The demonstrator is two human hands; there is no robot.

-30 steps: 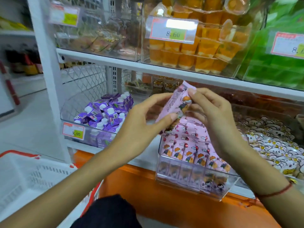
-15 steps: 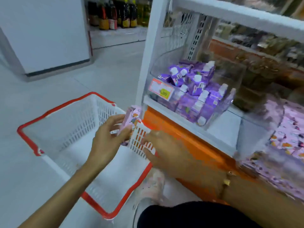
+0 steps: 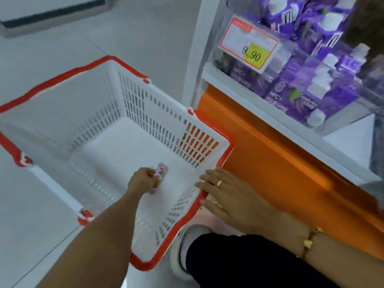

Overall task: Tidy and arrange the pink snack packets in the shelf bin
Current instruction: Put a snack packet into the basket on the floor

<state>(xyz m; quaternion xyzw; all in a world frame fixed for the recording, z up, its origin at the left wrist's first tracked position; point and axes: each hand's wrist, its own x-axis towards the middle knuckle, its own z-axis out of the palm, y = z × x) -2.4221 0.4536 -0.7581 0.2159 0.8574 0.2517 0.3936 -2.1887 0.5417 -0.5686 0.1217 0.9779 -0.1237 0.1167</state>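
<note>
Lowered since half a second ago, the left hand (image 3: 143, 180) has gone from the basket's rim down inside it, and the view has tipped further toward the floor. At the left and centre of the frame, a white slotted plastic shopping basket with a red rim (image 3: 145, 119) sits on the pale grey floor (image 3: 52, 235). Low in the basket, just above centre-bottom of the frame, the left hand pinches one pink snack packet with a cartoon print (image 3: 159, 176) between thumb and curled fingers, close over the basket's white bottom; whether the packet touches the bottom cannot be told. Just to the right, the right hand (image 3: 230, 196) lies flat with straight, spread fingers on the basket's near right corner, holding nothing. Further right runs the orange shelf base (image 3: 270, 163). At upper right a clear bin of purple drink cartons with white caps (image 3: 307, 80) carries a red-bordered price tag reading 9.90 (image 3: 249, 44).
</note>
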